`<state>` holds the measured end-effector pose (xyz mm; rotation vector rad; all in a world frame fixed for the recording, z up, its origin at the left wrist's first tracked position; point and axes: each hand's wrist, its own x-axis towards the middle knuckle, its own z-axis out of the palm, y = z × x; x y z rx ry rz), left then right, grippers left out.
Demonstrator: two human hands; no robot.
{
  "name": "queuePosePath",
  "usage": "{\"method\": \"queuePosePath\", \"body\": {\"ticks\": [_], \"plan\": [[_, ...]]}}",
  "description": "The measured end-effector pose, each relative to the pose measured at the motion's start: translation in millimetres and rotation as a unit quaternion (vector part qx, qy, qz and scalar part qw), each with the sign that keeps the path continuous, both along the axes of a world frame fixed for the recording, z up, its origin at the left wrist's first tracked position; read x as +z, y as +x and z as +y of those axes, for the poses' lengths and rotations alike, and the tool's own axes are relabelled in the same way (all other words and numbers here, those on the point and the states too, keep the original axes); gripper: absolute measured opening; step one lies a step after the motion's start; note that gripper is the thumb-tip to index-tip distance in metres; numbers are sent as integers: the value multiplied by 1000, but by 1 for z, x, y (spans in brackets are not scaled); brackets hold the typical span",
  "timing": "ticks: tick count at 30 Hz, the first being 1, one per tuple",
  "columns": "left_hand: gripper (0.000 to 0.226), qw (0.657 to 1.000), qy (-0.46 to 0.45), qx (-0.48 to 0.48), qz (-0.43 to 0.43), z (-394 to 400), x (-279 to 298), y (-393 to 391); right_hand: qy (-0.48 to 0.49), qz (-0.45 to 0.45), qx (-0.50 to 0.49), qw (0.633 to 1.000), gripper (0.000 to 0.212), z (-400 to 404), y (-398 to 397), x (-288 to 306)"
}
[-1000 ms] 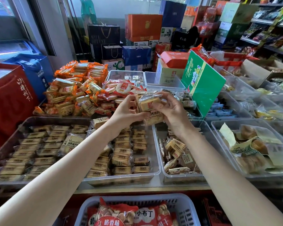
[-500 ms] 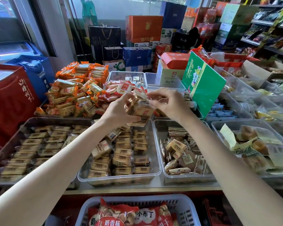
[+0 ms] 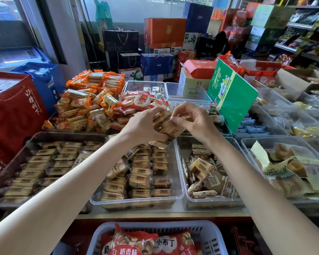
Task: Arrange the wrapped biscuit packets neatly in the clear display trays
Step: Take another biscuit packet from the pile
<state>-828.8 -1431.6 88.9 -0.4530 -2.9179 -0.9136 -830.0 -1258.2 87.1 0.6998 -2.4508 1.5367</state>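
Observation:
My left hand [image 3: 143, 126] grips a small stack of wrapped tan biscuit packets [image 3: 168, 128] above the far edge of the middle clear tray [image 3: 179, 184]. My right hand [image 3: 191, 119] pinches the clear wrapper end of the top packet with thumb and forefinger. Rows of the same packets fill the middle tray, a few lying crooked on its left side. A dark tray [image 3: 11, 168] to the left holds tidy rows of packets. The clear tray on the right [image 3: 188, 199] holds loose, jumbled packets [image 3: 201, 168].
A heap of orange-wrapped biscuits [image 3: 85, 105] lies behind the trays. A green box [image 3: 230, 96] leans at the right behind my hands. A tray of wrapped buns [image 3: 287, 168] sits far right. A white basket of snack bags [image 3: 155, 240] stands below the counter edge.
Both hands have carried the stack of packets slightly left and away from me. My right hand has gone from gripping the stack to pinching a wrapper end on top.

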Motion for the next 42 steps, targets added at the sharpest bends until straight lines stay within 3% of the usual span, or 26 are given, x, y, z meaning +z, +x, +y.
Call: {"method": "queuePosePath", "body": {"ticks": [3, 6, 14, 23, 27, 30, 33, 34, 36, 39, 42], "plan": [[86, 999, -27, -7, -17, 1, -4, -1, 129, 78, -3, 989, 11, -4, 2, -1], [86, 999, -20, -4, -26, 1, -10, 0, 170, 102, -4, 980, 12, -4, 0, -3], [82, 998, 52, 20, 2, 1, -8, -2, -44, 47, -85, 994, 11, -3, -1, -9], [76, 995, 94, 7, 14, -6, -13, -4, 59, 40, -45, 996, 16, 12, -7, -10], [80, 987, 157, 19, 2, -11, -22, -2, 134, 102, -55, 984, 17, 17, -8, -13], [82, 976, 214, 22, -15, -14, -27, -1, 93, 40, -40, 994, 9, 21, -8, -13], [76, 967, 250, 12, -41, -18, -30, -1, -51, -57, -31, 997, 14, 29, -8, -10], [74, 964, 261, 4, -49, -19, -31, -2, -57, -48, -35, 997, 20, 29, -10, -9], [73, 960, 274, -20, -61, -18, -31, -4, 20, 15, -43, 999, 30, 26, -15, -7], [72, 956, 283, -51, -66, -16, -29, -6, 88, 102, -28, 991, 24, 18, -21, -1], [67, 950, 296, -72, -67, -20, -28, -5, 39, 65, -20, 997, 11, 17, -22, 1]]}}
